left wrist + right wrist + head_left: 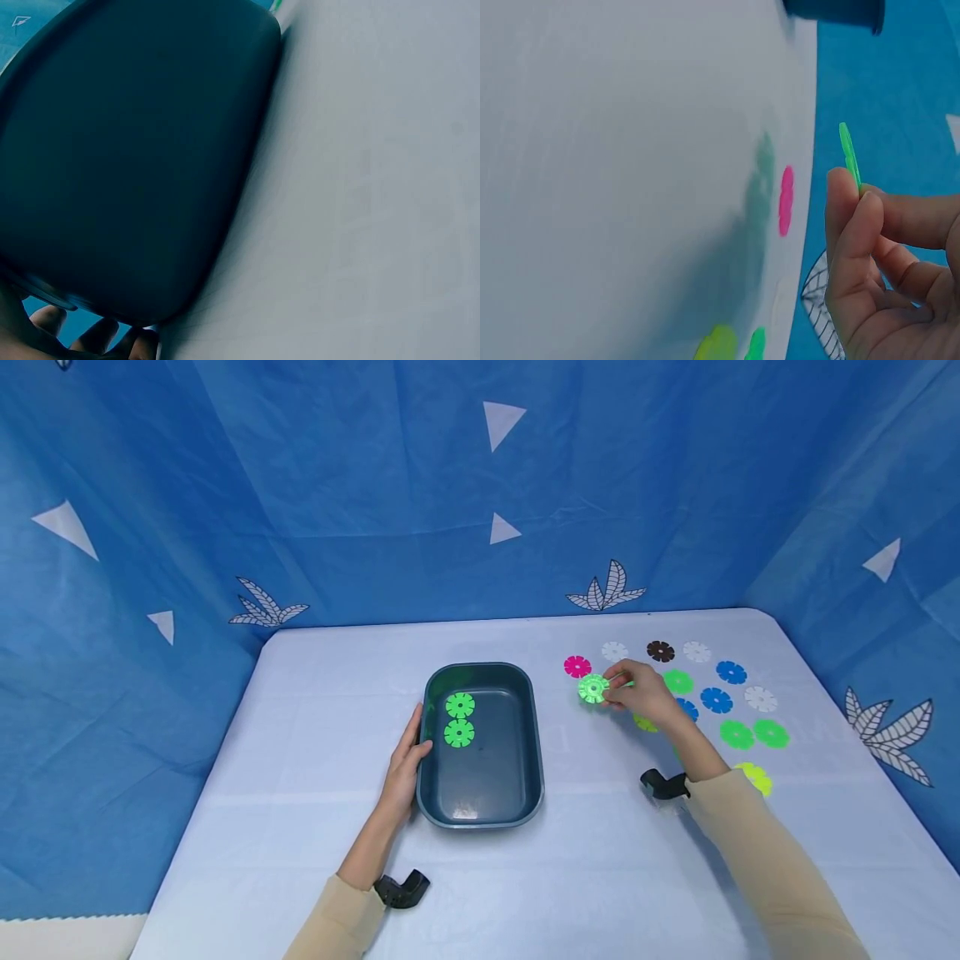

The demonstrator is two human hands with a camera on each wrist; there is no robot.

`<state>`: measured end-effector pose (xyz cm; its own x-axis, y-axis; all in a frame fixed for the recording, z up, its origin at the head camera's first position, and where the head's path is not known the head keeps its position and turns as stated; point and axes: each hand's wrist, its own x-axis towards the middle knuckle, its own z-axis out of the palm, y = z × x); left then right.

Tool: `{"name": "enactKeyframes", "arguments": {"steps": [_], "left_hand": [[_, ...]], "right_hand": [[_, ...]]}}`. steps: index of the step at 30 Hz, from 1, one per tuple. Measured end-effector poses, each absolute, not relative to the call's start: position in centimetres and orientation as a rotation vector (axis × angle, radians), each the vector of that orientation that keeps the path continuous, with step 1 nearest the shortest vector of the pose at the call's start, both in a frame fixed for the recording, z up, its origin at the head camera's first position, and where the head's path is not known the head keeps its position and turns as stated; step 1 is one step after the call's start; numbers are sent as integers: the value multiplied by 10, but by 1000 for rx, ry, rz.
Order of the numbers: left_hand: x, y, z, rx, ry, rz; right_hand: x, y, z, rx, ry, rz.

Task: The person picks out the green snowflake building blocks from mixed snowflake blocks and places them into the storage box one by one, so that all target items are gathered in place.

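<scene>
My right hand (639, 692) pinches a bright green notched plastic disc (593, 688) between thumb and fingertips. In the right wrist view that disc (849, 154) stands edge-on, raised over the tabletop. My left hand (403, 768) grips the left side of a dark blue-grey plastic tray (480, 821), its thumb over the rim and the fingers along the outer wall. Two green notched discs (460, 732) lie inside the tray, one behind the other, toward its left. The left wrist view shows the tray's outer wall (150, 150) with fingertips at its end.
Loose notched discs in several colours are spread at the right: a pink one (577, 667), a brown one (661, 651), blue (731, 672), white (761, 698), green (771, 734) and yellow (756, 778). A blue curtain (420, 568) hangs behind the white-covered table (337, 693).
</scene>
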<state>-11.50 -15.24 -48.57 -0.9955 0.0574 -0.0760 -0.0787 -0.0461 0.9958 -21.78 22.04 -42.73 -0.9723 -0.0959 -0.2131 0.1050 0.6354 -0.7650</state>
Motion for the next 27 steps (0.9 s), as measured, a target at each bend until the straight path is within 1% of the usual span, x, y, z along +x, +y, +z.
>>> {"name": "enactKeyframes", "arguments": {"steps": [8, 12, 18, 22, 27], "left_hand": [[-114, -153, -485, -17, 2096, 2209], [-114, -153, -484, -15, 2100, 2206], [-115, -153, -485, -28, 2104, 2195], [-115, -153, -485, -36, 2097, 2195], [-115, -153, -484, -39, 2087, 2198]], "right_hand": [[-201, 186, -412, -95, 2596, -1396], [-195, 161, -403, -142, 2557, -1448], [-188, 119, -393, -290, 2450, -1477], [-183, 93, -394, -384, 2385, -1474], [-178, 69, -404, -490, 2316, -1407]]}}
